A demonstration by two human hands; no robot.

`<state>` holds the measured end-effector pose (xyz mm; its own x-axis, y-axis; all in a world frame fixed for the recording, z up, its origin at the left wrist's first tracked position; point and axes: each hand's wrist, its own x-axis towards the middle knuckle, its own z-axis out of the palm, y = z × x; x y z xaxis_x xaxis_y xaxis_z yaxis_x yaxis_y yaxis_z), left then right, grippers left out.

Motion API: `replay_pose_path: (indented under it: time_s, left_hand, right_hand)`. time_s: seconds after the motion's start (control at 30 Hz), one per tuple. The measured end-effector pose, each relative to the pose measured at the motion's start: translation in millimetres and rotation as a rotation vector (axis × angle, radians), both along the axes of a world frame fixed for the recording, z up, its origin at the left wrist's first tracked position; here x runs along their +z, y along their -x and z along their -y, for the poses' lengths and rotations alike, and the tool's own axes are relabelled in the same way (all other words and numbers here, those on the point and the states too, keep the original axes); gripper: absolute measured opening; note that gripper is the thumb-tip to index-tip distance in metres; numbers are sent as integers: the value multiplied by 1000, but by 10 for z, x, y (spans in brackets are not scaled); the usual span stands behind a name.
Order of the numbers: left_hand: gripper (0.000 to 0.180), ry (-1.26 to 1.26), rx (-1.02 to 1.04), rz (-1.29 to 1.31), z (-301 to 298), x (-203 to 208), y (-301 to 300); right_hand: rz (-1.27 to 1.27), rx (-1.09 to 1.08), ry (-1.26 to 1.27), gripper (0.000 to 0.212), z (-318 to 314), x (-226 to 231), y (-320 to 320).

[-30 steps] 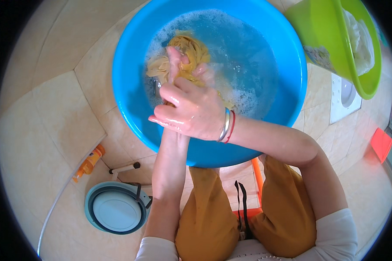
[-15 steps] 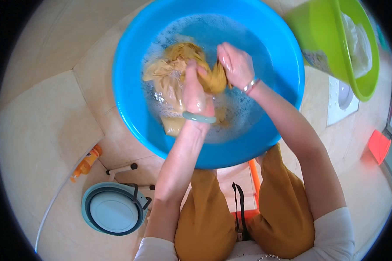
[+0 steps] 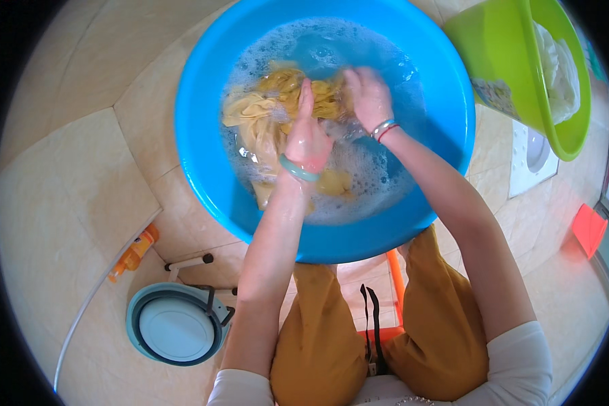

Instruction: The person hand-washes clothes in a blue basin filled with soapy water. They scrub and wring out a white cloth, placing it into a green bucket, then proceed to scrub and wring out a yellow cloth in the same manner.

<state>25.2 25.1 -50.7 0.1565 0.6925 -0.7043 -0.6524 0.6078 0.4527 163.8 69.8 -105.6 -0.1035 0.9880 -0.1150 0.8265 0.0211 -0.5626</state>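
Observation:
Mustard-yellow cloth [image 3: 283, 84] lies bunched and wet in soapy water inside a large blue basin [image 3: 206, 193]. My left hand [image 3: 309, 139], a pale green bangle at its wrist, grips this cloth with the thumb straight along it. Its other fingers are mostly hidden by cloth and water. At the cloth's right end, my right hand [image 3: 370, 101] has its fingers bent down around the fabric, slightly blurred. That wrist wears a silver bracelet and a red string. Paler beige cloth [image 3: 254, 111] floats against the left side of the bunch, partly under the water.
A lime-green bucket [image 3: 507, 61] with white cloth or plastic inside leans near the basin's right. A squat toilet [image 3: 534, 152] is beyond it. To the left are an orange bottle [image 3: 135, 254], a thin hose [image 3: 91, 294] and a grey-blue folding basin [image 3: 176, 329].
The mustard cloth has been lowered from above the water into it. My right hand has shifted slightly and its fingers now point down. My left hand has turned, thumb upward.

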Motion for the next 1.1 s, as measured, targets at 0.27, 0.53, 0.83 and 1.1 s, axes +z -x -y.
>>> replay_pose_path:
  time_s: [0.27, 0.53, 0.83, 1.1]
  left_hand:
    - [30, -118, 71, 353, -114, 470, 265]
    - [28, -37, 48, 454, -31, 415, 352]
    - [30, -238, 217, 25, 212, 239, 228]
    - [53, -104, 114, -239, 164, 475, -303]
  right_hand:
    - [-364, 516, -383, 13, 694, 1454, 530]
    - [-374, 544, -573, 23, 684, 1634, 846]
    - [-539, 394, -687, 21, 407, 1433, 690]
    - [-142, 109, -317, 16, -117, 623, -226]
